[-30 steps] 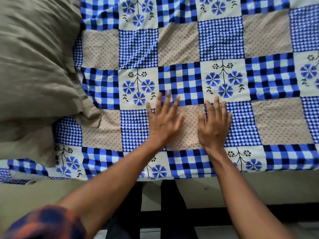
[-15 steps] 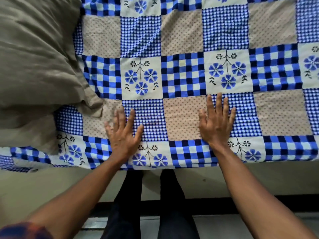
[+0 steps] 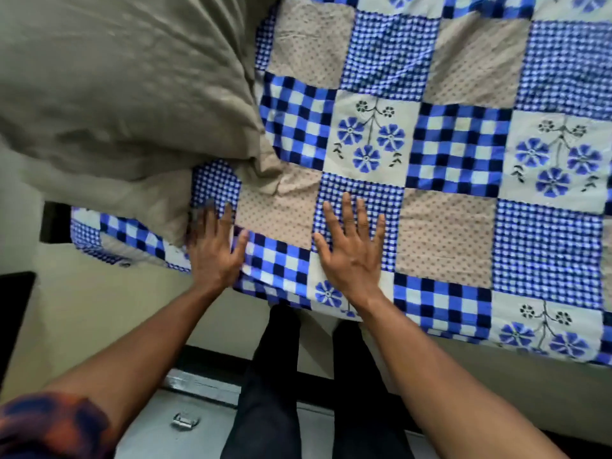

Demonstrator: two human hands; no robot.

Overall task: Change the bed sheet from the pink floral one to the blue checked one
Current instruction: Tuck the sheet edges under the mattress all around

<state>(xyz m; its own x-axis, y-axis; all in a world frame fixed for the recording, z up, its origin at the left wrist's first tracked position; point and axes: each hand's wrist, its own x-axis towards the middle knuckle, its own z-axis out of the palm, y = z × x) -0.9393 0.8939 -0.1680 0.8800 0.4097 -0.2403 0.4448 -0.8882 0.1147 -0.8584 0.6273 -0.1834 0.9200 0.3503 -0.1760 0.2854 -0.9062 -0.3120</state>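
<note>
Both hands have slid over toward the pillow point(image 3: 116, 94) compared with half a second back. The left hand point(image 3: 215, 250), which was out on the open checks, is now right up against the pillow's lower corner. The right hand point(image 3: 352, 256) has followed it along and sits roughly where the left one used to be.

The blue checked sheet point(image 3: 463, 210) is spread over the bed, with its near edge hanging a little over the pale side of the mattress point(image 3: 99, 309). Both hands lie palm-down on it close to that edge, fingers straight and spread, pressing flat and not gripping anything. The left one's fingertips are a bit blurry, so whether they actually touch the pillow is hard to call.

The pillow, a wrinkly grey-beige, takes up the upper left and lies on top of the sheet. A dark orange-and-navy sleeve point(image 3: 49, 425) shows on the left arm. The person's dark-trousered legs point(image 3: 275, 392) stand right against the bed, and a small metal latch point(image 3: 185, 420) sits low down beside them.
</note>
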